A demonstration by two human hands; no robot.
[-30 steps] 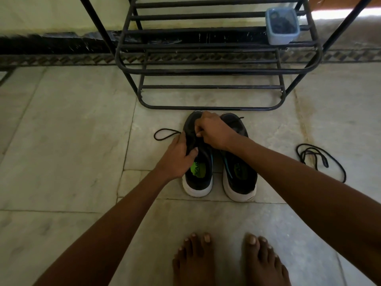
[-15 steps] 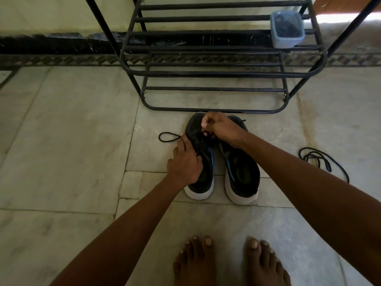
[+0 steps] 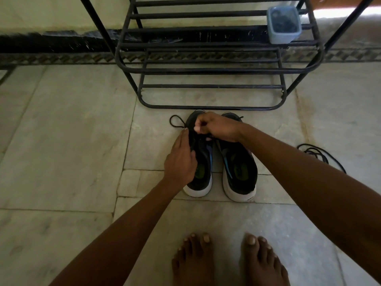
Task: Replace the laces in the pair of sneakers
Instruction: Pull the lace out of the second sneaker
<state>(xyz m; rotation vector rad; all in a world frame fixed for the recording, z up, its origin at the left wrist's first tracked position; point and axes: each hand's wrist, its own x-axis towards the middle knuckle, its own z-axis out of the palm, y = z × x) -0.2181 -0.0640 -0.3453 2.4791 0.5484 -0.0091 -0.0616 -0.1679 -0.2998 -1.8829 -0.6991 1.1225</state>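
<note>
1. Sneakers stand side by side on the floor (image 3: pixel 72 141), toes toward the rack (image 3: pixel 206 71), heels toward your feet. Each runs lengthwise from you to the rack.
2. Your left hand (image 3: pixel 181 159) lies over the left sneaker (image 3: pixel 203 162), gripping its outer side near the middle; the fingers are curled round the upper and steady it.
3. Your right hand (image 3: pixel 218 127) reaches across the right sneaker (image 3: pixel 239 168) to the left one's toe end. Its fingertips are pinched together over the eyelets, seemingly on the lace (image 3: pixel 177 122); the strand between them is too dark to make out for sure.
4. A lace loop lies on the floor just beyond your left fingertips, off the outer side of the left sneaker's toe.
5. What the next move turns on: the lace runs crosswise to the sneaker's long axis, leading out leftward from your right hand's pinch. I judge a pull or feed must go across the sneaker, while your left hand, the nearer one to the loop, holds the sneaker down.
6. A spare lace (image 3: pixel 317 153) lies bunched on the floor, well apart to the right of the right sneaker, nearer your right arm.
</note>
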